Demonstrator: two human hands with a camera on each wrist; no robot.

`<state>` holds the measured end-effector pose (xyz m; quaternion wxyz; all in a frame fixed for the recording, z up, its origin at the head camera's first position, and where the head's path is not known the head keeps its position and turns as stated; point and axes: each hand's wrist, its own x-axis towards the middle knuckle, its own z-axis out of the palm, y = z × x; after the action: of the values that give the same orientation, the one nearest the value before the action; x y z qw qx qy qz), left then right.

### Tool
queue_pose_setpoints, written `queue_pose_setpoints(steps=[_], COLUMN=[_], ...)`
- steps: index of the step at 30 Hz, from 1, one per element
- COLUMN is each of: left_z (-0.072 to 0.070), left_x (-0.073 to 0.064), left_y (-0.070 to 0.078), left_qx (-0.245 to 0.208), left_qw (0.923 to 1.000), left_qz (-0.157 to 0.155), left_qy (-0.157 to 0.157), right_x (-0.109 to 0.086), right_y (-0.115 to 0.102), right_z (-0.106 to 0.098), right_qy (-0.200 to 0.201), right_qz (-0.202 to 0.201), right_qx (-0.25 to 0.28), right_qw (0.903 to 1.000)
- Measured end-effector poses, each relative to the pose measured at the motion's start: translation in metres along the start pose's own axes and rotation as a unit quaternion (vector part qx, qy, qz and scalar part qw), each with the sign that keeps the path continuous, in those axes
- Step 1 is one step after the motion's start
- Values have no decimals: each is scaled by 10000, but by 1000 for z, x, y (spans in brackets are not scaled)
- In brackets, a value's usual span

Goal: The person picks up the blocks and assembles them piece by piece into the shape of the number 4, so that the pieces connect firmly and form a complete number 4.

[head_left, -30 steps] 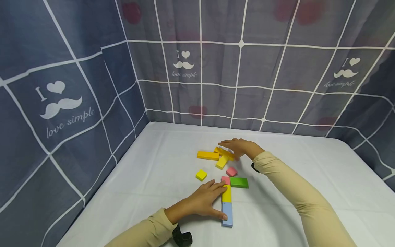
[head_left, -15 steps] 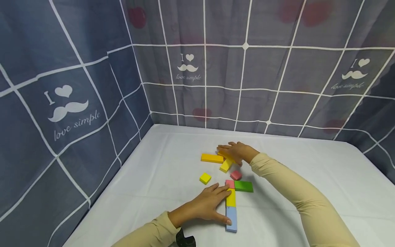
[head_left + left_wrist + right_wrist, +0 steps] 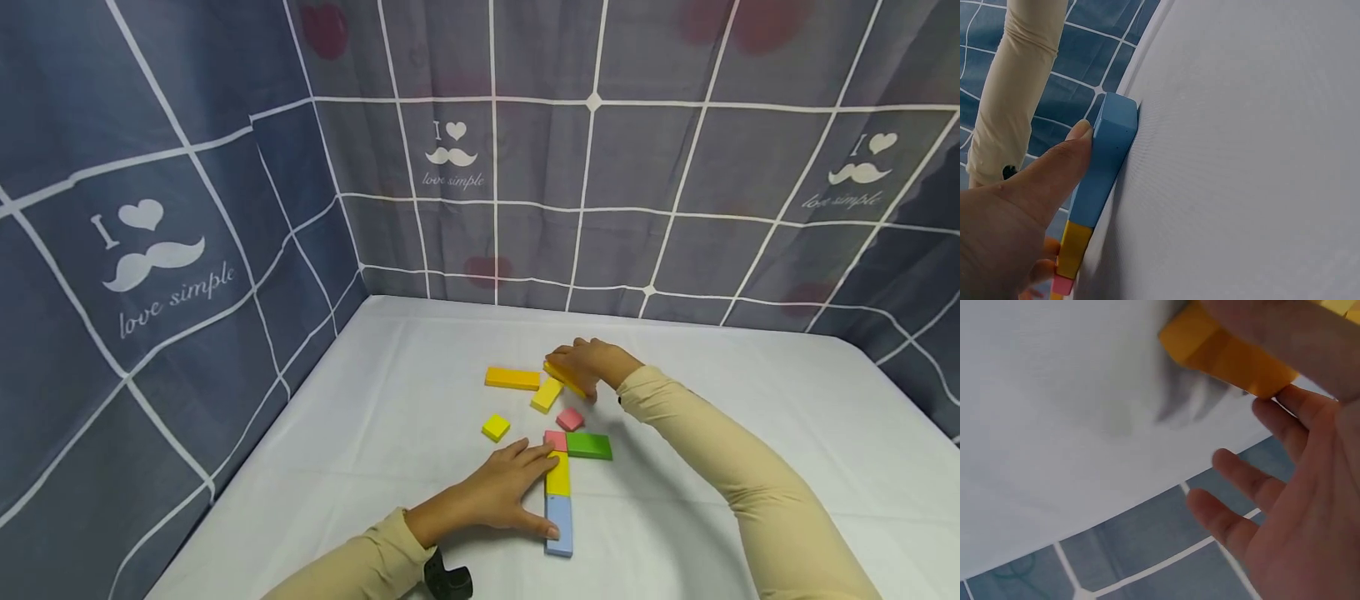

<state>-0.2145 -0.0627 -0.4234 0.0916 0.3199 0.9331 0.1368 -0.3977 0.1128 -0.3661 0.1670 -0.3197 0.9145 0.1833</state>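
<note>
In the head view, my left hand [image 3: 498, 492] lies spread along a row of blocks. Its thumb rests on the blue block [image 3: 561, 533]; its fingertips touch the yellow block [image 3: 559, 479] and the pink block [image 3: 555, 438] beyond. A green block [image 3: 590, 446] sits against the pink one's right side. Farther back, my right hand [image 3: 591, 363] pinches an orange block [image 3: 1229, 356] between thumb and fingers, its other fingers off the block in the right wrist view. The hand covers part of that block from above.
Left of the right hand lie another orange block [image 3: 512, 378] and a tilted yellow block [image 3: 547, 395]. A loose pink block [image 3: 570, 418] and a small yellow block [image 3: 496, 428] sit nearer. A checked curtain [image 3: 540, 158] bounds the white table [image 3: 405, 383].
My right hand has come down over the orange block, gripped it and drawn it slightly right, away from the other orange and yellow blocks. The left hand stays on the row.
</note>
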Motion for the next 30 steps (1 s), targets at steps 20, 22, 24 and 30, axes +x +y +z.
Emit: queue_pose_setpoints(steps=[20, 22, 24, 30], left_z=[1, 2, 1, 1], left_x=[-1, -1, -1, -1], left_y=[-2, -2, -1, -1], left_qx=[150, 164, 210, 164], left_qw=[9998, 9998, 9997, 9998], left_qz=[48, 53, 66, 46], left_qy=[121, 126, 130, 97], right_x=[-31, -33, -34, -33], right_y=[9, 6, 4, -4], right_z=[17, 17, 16, 15], right_qy=[-335, -316, -306, -217], right_qz=[-3, 2, -21, -58], right_qx=[1028, 1053, 1077, 1077], right_qw=[9941, 9939, 9937, 9939])
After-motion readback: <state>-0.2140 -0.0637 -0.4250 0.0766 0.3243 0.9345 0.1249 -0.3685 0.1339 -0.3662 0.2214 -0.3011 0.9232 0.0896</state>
